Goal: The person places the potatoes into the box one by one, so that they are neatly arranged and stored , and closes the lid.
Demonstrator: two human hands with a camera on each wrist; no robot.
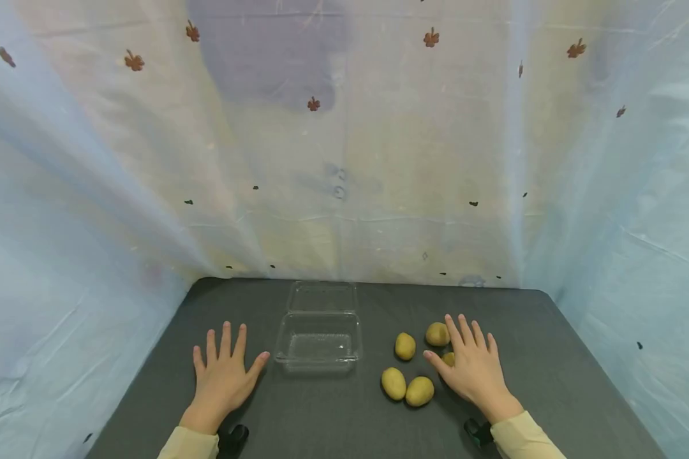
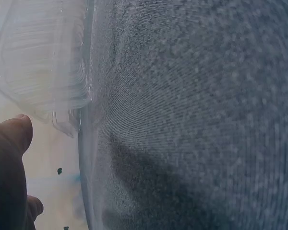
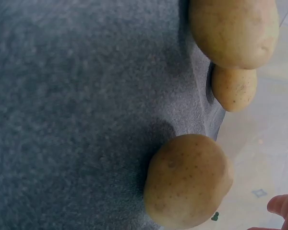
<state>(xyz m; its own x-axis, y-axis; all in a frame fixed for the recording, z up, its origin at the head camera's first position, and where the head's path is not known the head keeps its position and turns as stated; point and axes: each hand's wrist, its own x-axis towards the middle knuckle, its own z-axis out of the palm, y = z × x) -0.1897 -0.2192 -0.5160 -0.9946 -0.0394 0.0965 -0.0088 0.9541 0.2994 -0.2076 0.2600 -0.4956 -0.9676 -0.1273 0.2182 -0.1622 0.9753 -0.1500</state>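
Observation:
My left hand [image 1: 222, 379] is spread with straight fingers, to the left of a clear plastic clamshell box [image 1: 319, 361]. The box stands with its lid [image 1: 323, 297] folded back, and I see nothing inside it. On the right, my right hand [image 1: 475, 373] has its fingers extended and grips nothing. Several potatoes lie left of that hand: one potato [image 1: 393, 383] touches or nearly touches another potato [image 1: 420, 391], and a third potato [image 1: 404, 346] lies farther back. Partly hidden behind the right thumb is a potato [image 1: 448, 359]. Large in the right wrist view is a speckled potato [image 3: 188, 181].
A dark grey cloth-covered table [image 1: 344, 424] with rounded far corners lies under everything. Pale plastic sheeting [image 1: 390, 159] with brown leaf shapes hangs behind it and along both sides. Dark straps [image 1: 233, 440] sit at the wrists.

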